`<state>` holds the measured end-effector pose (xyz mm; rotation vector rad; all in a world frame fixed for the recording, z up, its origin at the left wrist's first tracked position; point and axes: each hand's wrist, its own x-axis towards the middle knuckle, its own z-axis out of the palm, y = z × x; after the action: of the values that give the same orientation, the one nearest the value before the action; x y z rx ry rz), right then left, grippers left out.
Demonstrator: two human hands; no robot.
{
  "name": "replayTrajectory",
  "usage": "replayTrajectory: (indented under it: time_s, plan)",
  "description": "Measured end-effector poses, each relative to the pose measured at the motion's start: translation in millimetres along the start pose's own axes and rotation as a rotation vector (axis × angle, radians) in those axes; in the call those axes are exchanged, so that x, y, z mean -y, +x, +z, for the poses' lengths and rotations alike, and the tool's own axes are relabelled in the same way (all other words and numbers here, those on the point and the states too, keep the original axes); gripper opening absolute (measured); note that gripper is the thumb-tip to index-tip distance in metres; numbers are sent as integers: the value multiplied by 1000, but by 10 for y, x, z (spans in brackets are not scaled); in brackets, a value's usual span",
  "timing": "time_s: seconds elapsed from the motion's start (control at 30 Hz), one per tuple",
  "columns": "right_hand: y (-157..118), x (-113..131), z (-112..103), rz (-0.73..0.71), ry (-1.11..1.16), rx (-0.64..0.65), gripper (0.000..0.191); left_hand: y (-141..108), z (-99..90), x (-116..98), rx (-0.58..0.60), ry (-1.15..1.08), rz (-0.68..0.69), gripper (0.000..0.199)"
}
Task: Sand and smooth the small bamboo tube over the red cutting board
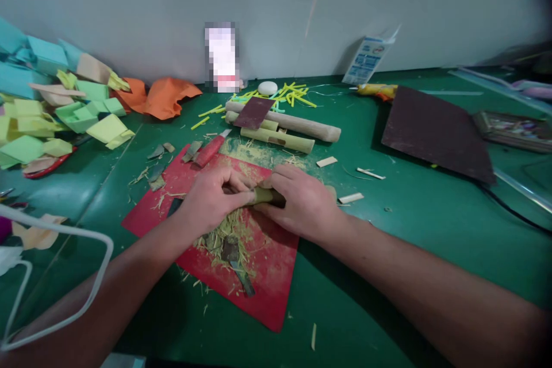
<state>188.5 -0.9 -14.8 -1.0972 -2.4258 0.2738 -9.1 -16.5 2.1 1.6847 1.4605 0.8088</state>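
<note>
Left hand (211,198) and right hand (302,201) gripping bamboo piece (264,196) between them

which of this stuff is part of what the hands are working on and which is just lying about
In use: left hand, right hand, bamboo piece, red cutting mat, shavings.
Lying about: folded paper shapes, orange paper, large sandpaper sheet, wooden dowel.

At the centre of the frame a matt, greenish bamboo stick (263,195) looks fibrous. Under it a red mat (276,276) seems rough and dusty, strewn with pale stringy shavings (224,236). The green table (388,276) has a smooth, faintly glossy sheen. Upper middle, a wooden rod (302,125) looks dull and pale; at right a dark sandpaper sheet (435,132) appears gritty. Folded coloured paper (64,115) lies upper left.
</note>
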Motion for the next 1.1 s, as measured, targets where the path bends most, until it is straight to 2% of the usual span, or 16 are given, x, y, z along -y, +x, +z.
replayTrajectory:
  time_s: [0.07, 0.2, 0.23, 0.33, 0.4, 0.53, 0.7, 0.83, 1.0, 1.1]
  plan:
    - [2, 3, -3, -6, 8, 0, 15, 2, -6, 5, 45, -47, 5, 17]
    - [2, 7, -5, -2, -10, -8, 17, 11, -4, -24, -85, 60, -28, 15]
    - [1, 6, -4, -2, -14, -8, 17, 13, -3, -31, -87, 62, -28, 15]
    - [-4, 7, -3, -7, -6, 0, 16, 8, -2, -33, 12, -29, 10, 15]
    - [-7, 10, -3, -4, -4, 1, 16, 3, -3, -26, 34, -44, 19, 15]
    - [-9, 15, -5, 3, -12, -9, 17, 4, -6, -19, -67, 38, -24, 15]
    - [-6, 4, 8, -19, 1, -17, 16, 13, -5, 2, 49, -45, 43, 15]
    - [0, -12, 24, -24, -10, -36, 18, 21, 6, 6, -88, 40, 1, 16]
    - [-3, -15, 22, -30, 4, -34, 18, 6, 10, 8, 50, -30, 42, 14]
    - [1, -10, 18, -25, 8, -34, 18, 9, 9, 11, -57, 22, 26, 16]
